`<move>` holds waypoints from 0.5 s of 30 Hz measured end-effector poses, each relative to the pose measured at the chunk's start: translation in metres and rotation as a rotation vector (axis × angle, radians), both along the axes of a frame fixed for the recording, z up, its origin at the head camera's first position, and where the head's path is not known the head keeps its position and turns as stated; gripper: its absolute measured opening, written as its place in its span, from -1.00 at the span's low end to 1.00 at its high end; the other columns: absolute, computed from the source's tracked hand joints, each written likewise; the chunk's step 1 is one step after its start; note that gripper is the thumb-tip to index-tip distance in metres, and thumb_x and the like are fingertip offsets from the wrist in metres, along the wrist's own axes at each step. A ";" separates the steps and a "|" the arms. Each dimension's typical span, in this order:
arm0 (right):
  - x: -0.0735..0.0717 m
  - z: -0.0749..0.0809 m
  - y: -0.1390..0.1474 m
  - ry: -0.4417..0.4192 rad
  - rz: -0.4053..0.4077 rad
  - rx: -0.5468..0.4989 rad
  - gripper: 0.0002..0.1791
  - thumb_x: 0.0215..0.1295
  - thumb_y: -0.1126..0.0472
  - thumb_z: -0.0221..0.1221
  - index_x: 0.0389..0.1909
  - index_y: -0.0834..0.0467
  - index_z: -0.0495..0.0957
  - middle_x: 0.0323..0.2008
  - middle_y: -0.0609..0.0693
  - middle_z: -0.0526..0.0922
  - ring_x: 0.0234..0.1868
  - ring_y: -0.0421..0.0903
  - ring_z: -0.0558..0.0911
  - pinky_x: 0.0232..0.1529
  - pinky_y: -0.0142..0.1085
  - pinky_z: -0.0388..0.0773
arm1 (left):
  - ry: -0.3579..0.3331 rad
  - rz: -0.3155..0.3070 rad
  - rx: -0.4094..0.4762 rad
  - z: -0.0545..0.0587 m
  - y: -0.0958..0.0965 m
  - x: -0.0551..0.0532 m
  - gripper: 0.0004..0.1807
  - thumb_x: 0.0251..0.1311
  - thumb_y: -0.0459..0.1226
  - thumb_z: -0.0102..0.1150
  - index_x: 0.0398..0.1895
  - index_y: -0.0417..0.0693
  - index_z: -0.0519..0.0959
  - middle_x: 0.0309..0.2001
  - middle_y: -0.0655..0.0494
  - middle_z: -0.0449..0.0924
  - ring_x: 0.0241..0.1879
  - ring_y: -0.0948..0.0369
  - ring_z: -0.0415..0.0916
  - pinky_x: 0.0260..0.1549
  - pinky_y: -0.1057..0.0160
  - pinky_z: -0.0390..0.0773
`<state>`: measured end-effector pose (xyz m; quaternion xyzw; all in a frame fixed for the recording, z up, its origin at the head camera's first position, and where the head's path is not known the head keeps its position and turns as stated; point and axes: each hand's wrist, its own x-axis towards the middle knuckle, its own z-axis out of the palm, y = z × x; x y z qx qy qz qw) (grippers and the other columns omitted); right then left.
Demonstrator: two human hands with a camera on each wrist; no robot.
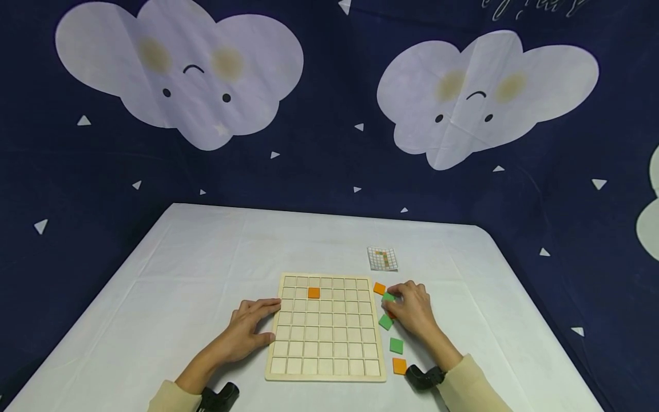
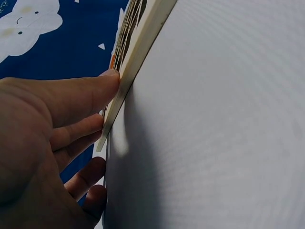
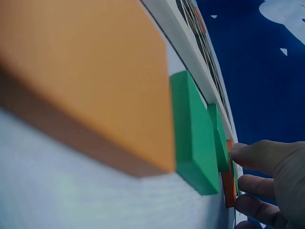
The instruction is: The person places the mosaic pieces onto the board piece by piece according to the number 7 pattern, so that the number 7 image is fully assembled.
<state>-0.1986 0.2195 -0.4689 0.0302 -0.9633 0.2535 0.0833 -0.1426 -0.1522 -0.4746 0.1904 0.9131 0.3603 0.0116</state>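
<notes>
orange tile (image 3: 95, 81) closest, left fingers (image 2: 81, 131) extended against gridded board (image 1: 326, 333), right fingers (image 3: 257, 186) at green tile (image 1: 388, 297), grip unclear

Orange and green on tiles (image 1: 396, 345) toward the right edge of the white table (image 1: 494, 297); beige grid on the board (image 1: 325, 333).

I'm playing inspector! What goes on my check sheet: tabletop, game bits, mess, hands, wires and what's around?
Surface: white-covered table, creased.
Job's things: wooden grid board, one orange tile in its second row from the back; loose green and orange tiles along its right edge; pattern card farther back.
Clutter: nothing seen.
Left hand: touches the board's left edge.
Right hand: at the loose tiles; grip on one unclear.
Cables: nothing seen.
Surroundings: dark blue backdrop with clouds.
</notes>
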 end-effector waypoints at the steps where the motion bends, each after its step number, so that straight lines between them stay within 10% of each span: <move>1: 0.000 0.000 0.000 -0.001 0.001 0.003 -0.64 0.00 0.06 0.34 -0.20 0.19 0.66 -0.21 0.11 0.60 -0.20 0.02 0.39 -0.14 -0.09 0.23 | -0.001 0.000 0.001 0.000 0.000 0.000 -0.37 0.00 -0.22 0.34 0.23 -0.08 0.45 0.32 0.16 0.36 0.09 0.19 0.17 -0.04 0.11 0.11; 15: -0.001 0.000 -0.001 0.026 0.007 0.053 -0.62 -0.03 0.04 0.35 -0.22 0.19 0.67 -0.24 0.10 0.61 -0.23 0.01 0.40 -0.20 -0.11 0.25 | 0.016 -0.010 0.017 -0.001 0.000 0.001 -0.37 0.01 -0.21 0.33 0.22 -0.09 0.45 0.31 0.13 0.37 0.08 0.19 0.18 -0.05 0.11 0.10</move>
